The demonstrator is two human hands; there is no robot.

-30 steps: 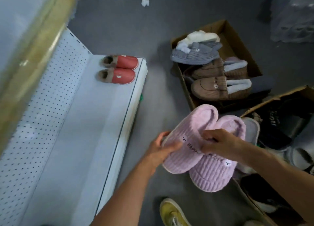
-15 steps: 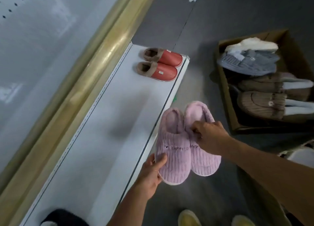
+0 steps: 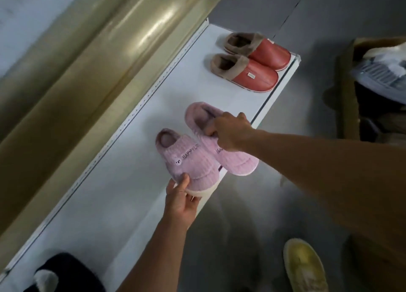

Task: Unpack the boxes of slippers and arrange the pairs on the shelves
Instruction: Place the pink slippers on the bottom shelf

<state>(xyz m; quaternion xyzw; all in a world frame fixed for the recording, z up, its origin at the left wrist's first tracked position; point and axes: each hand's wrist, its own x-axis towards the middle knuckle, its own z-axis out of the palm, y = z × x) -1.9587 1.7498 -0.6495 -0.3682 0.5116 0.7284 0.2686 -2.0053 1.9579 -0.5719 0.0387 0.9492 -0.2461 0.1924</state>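
Two pink ribbed slippers lie side by side on the white shelf (image 3: pixel 136 182), toes toward the shelf's front edge. My left hand (image 3: pixel 182 200) pinches the toe of the near pink slipper (image 3: pixel 189 160). The far pink slipper (image 3: pixel 232 157) is held at its opening by my right hand (image 3: pixel 230 131), fingers curled over the collar. Further along the same shelf stands a pair of red slippers (image 3: pixel 252 64) with brown fleece lining.
A cardboard box (image 3: pixel 349 98) holding grey and white slippers sits on the grey floor at the right. A black-and-white slipper (image 3: pixel 61 274) lies at the shelf's near end. My yellow shoe (image 3: pixel 305 267) is on the floor. A gold-coloured rail (image 3: pixel 92 56) runs above the shelf.
The pink pair has moved from over the floor onto the shelf. Both hands travelled left with it, and the view has swung toward the shelf.
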